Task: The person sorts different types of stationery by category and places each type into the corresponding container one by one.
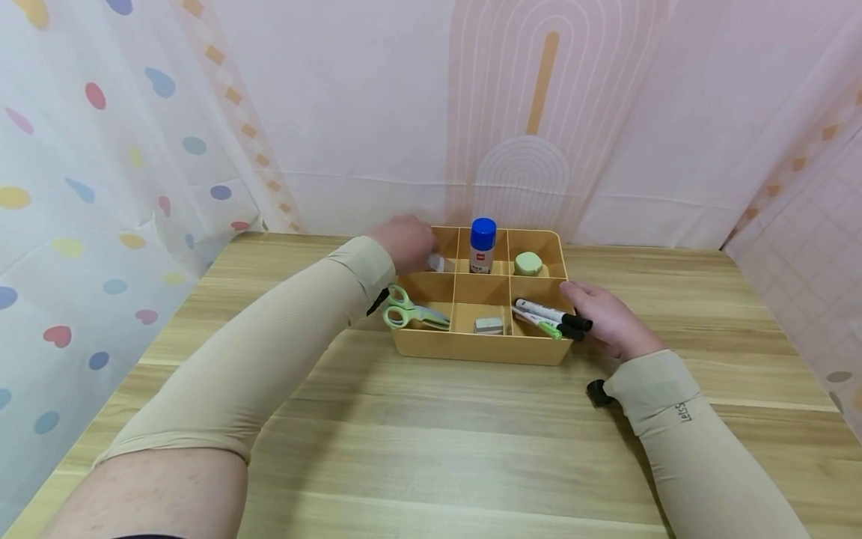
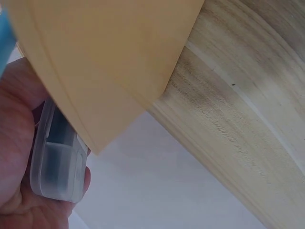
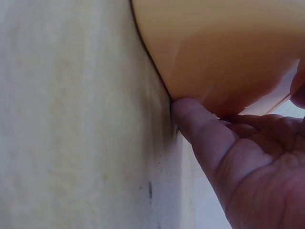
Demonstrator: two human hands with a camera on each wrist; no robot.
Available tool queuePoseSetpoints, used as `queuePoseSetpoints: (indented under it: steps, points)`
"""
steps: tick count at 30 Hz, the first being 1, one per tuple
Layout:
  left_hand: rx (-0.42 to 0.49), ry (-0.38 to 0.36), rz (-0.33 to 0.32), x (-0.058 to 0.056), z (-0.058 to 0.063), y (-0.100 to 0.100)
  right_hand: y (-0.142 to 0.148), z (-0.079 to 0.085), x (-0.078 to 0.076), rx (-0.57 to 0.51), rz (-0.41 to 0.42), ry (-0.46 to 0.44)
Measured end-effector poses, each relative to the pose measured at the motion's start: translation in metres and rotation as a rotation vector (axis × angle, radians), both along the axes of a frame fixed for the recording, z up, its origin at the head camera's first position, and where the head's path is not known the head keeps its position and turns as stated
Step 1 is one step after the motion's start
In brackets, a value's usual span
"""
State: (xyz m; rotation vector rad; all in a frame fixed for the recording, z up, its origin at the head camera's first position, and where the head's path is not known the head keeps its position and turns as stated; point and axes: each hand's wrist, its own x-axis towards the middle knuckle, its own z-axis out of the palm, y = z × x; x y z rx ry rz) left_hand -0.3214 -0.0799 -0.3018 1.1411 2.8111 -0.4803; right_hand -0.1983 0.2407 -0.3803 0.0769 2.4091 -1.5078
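A yellow-orange organizer tray (image 1: 481, 349) with several compartments stands on the wooden table. My left hand (image 1: 406, 243) is over its back left compartment, holding a small translucent plastic case (image 2: 58, 155) with something dark inside. In the left wrist view the case is beside the tray wall, in the curled fingers (image 2: 12, 143). At the tray's right side, my right hand (image 1: 616, 318) grips the wall, thumb at the rim. The right wrist view shows its fingers (image 3: 202, 129) against the outer wall, low near the table.
In the tray are green-handled scissors (image 1: 399, 307), a grey-and-white eraser (image 1: 488, 326), a blue-capped glue stick (image 1: 482, 243), a rounded pale green item (image 1: 528, 263), and black-capped markers (image 1: 548, 313) with a green-ended pen (image 1: 548, 329). A patterned curtain (image 1: 357, 112) hangs behind the table (image 1: 431, 449).
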Motion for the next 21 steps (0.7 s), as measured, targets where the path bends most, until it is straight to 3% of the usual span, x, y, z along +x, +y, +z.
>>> queuePoseSetpoints:
  steps: [10,15,21]
  points:
    - [0.021,0.033,-0.005,-0.007,-0.010,-0.005,0.000,0.000,-0.001,-0.009,0.015,-0.002]
    - [0.133,0.000,0.008,-0.012,-0.016,-0.008,0.003,-0.001,0.000,-0.016,0.020,-0.015]
    - [0.319,-0.062,0.071,-0.012,-0.009,-0.018,0.011,-0.001,0.002,-0.007,-0.009,-0.019]
